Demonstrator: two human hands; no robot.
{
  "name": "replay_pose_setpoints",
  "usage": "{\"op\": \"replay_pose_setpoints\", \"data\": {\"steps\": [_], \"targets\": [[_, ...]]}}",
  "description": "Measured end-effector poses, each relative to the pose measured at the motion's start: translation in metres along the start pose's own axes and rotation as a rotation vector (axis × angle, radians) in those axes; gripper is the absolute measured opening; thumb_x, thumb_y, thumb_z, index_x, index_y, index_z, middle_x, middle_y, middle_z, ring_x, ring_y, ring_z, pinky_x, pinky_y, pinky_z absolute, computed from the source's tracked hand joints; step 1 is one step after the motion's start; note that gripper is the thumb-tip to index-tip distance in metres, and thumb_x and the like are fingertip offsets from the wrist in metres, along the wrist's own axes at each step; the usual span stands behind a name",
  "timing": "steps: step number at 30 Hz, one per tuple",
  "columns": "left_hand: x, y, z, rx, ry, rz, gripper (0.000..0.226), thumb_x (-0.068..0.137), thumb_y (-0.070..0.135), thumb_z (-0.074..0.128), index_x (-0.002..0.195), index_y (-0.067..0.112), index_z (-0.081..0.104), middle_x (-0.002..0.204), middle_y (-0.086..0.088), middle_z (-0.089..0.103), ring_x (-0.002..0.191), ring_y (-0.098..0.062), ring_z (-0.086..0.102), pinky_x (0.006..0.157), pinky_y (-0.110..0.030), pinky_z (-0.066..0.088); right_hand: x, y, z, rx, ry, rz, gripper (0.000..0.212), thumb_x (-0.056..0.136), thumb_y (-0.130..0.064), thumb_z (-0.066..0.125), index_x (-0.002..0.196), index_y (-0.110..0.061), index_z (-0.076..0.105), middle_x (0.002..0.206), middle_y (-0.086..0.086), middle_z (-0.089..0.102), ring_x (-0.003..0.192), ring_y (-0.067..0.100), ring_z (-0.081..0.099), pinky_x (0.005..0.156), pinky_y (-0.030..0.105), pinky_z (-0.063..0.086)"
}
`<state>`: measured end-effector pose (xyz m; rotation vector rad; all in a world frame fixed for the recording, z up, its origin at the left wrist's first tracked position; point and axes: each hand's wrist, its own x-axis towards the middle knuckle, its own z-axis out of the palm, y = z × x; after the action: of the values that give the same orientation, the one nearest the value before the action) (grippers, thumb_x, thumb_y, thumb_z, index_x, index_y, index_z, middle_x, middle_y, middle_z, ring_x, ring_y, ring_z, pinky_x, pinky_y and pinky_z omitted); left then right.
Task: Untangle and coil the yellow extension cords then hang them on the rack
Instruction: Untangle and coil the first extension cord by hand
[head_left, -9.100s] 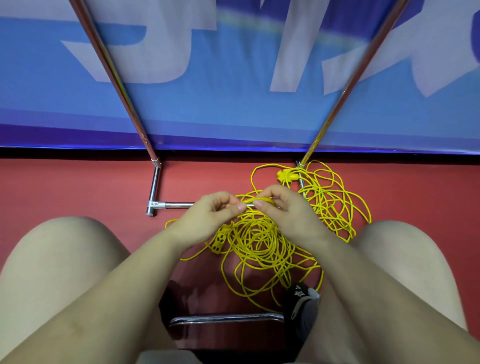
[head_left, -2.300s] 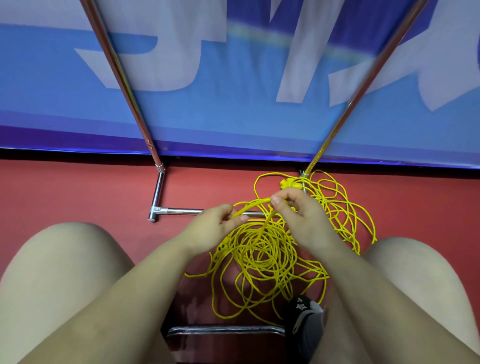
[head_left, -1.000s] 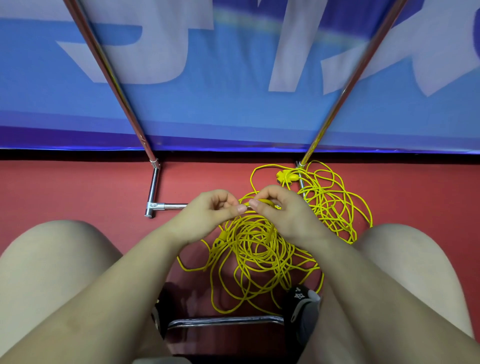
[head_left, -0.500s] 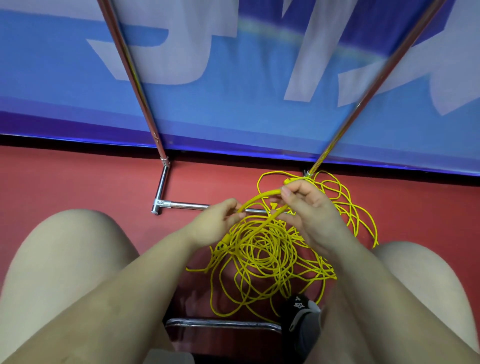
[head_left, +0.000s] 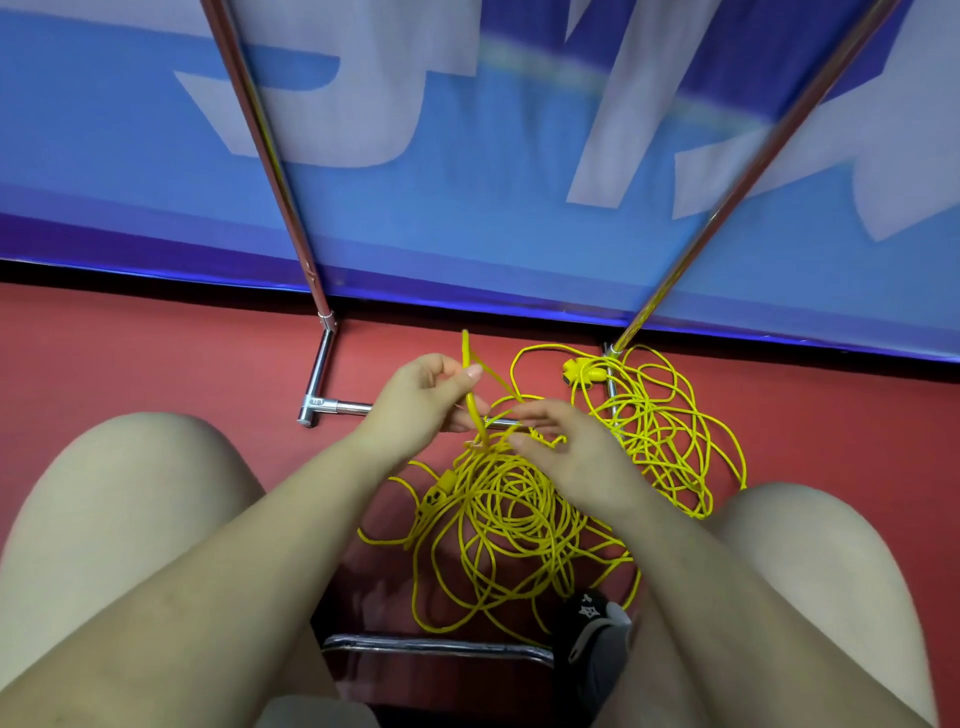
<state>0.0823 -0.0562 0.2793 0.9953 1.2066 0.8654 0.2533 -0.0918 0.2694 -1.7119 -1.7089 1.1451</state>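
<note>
Still one big mess of yellow extension cords (head_left: 511, 512) piled on the red floor (head_left: 130, 353) between two bare knees. Left hand (head_left: 423, 400) pinching a raised strand, right hand (head_left: 563, 447) loose-fingered, just touching loops. Two plug ends visible. Two chrome rack poles (head_left: 260, 130) behind.

No word or number can be read anywhere. The blue banner (head_left: 467, 182) along the far side carries large pale letter shapes, cropped by the frame and seen at a steep angle (which letters they are cannot be told). The black shoe (head_left: 592, 631) near the bottom bears a small white star mark (head_left: 588, 611), no lettering.
</note>
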Motion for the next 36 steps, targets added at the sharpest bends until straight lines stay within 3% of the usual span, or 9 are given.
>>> {"op": "replay_pose_setpoints", "data": {"steps": [3, 6, 11, 14, 18, 21, 24, 31, 36], "targets": [[-0.003, 0.015, 0.004, -0.157, -0.009, -0.021, 0.019, 0.097, 0.02, 0.046, 0.079, 0.012, 0.048, 0.054, 0.002, 0.066, 0.044, -0.006, 0.06, 0.051, -0.019, 0.054, -0.001, 0.0, 0.011, -0.119, -0.151, -0.054, 0.037, 0.086, -0.028, 0.064, 0.121, -0.019, 0.058, 0.119, -0.001, 0.06, 0.112, 0.011, 0.053, 0.097, 0.027, 0.041], [-0.001, 0.022, 0.005, -0.271, -0.022, -0.028, 0.023, 0.098, 0.025, 0.042, 0.081, 0.012, 0.049, 0.057, 0.003, 0.067, 0.043, -0.004, 0.058, 0.047, -0.017, 0.051, 0.001, -0.007, 0.016, -0.084, -0.145, -0.064, 0.013, 0.089, -0.024, 0.061, 0.101, -0.019, 0.063, 0.093, -0.007, 0.065, 0.089, 0.008, 0.059, 0.085, 0.028, 0.045], [0.009, 0.016, -0.008, -0.404, -0.047, -0.065, 0.023, 0.1, 0.025, 0.036, 0.101, 0.017, 0.058, 0.092, 0.001, 0.072, 0.082, -0.01, 0.069, 0.074, -0.022, 0.055, 0.01, -0.016, 0.01, 0.142, 0.032, -0.007, 0.009, 0.092, -0.022, 0.056, 0.085, -0.021, 0.06, 0.085, 0.008, 0.069, 0.075, 0.018, 0.065, 0.077, 0.035, 0.05], [0.01, -0.002, -0.01, -0.004, -0.133, -0.073, 0.026, 0.092, 0.003, 0.046, 0.111, 0.014, 0.059, 0.102, -0.001, 0.066, 0.091, -0.008, 0.06, 0.076, -0.015, 0.047, 0.011, -0.027, -0.003, 0.468, 0.08, 0.082, 0.013, 0.096, -0.02, 0.047, 0.088, -0.024, 0.057, 0.083, -0.001, 0.068, 0.065, 0.005, 0.067, 0.068, 0.021, 0.052], [0.003, -0.031, -0.011, 0.661, -0.387, -0.098, 0.026, 0.074, 0.011, 0.052, 0.093, 0.03, 0.055, 0.095, -0.009, 0.066, 0.078, -0.017, 0.062, 0.074, -0.034, 0.052, 0.013, -0.027, -0.019, 0.787, 0.15, 0.175, 0.015, 0.098, -0.024, 0.042, 0.097, -0.021, 0.057, 0.087, 0.0, 0.068, 0.065, 0.011, 0.069, 0.063, 0.021, 0.056], [0.009, -0.04, -0.013, 0.897, -0.314, -0.029, 0.007, 0.091, 0.013, 0.054, 0.096, 0.017, 0.056, 0.106, -0.013, 0.066, 0.094, -0.031, 0.062, 0.079, -0.034, 0.048, 0.014, -0.024, -0.029, 0.973, 0.233, 0.233, 0.017, 0.099, -0.026, 0.04, 0.1, -0.02, 0.056, 0.091, 0.001, 0.067, 0.066, 0.012, 0.07, 0.06, 0.021, 0.056], [0.013, -0.04, -0.015, 0.836, -0.186, 0.026, 0.011, 0.095, 0.016, 0.053, 0.092, 0.006, 0.056, 0.091, -0.012, 0.069, 0.08, -0.028, 0.063, 0.072, -0.033, 0.046, 0.015, -0.022, -0.036, 1.068, 0.254, 0.243, 0.019, 0.098, -0.027, 0.041, 0.111, -0.018, 0.052, 0.1, 0.005, 0.065, 0.08, 0.016, 0.069, 0.065, 0.024, 0.056], [0.004, -0.012, -0.003, 0.108, -0.134, -0.032, 0.014, 0.096, 0.008, 0.048, 0.088, 0.015, 0.055, 0.071, 0.003, 0.067, 0.06, -0.002, 0.064, 0.061, -0.022, 0.054, 0.006, -0.001, 0.001, -0.039, -0.177, 0.132, 0.043, 0.088, -0.023, 0.062, 0.128, -0.014, 0.052, 0.115, 0.005, 0.06, 0.101, 0.015, 0.059, 0.09, 0.028, 0.047], [0.006, -0.002, -0.002, -0.151, -0.092, -0.075, 0.013, 0.097, 0.008, 0.045, 0.093, 0.015, 0.055, 0.066, 0.004, 0.07, 0.062, -0.007, 0.068, 0.058, -0.021, 0.056, 0.001, 0.001, 0.014, -0.164, -0.302, 0.123, 0.029, 0.089, -0.023, 0.062, 0.116, -0.016, 0.057, 0.107, 0.002, 0.06, 0.103, 0.019, 0.059, 0.095, 0.036, 0.046]]}}
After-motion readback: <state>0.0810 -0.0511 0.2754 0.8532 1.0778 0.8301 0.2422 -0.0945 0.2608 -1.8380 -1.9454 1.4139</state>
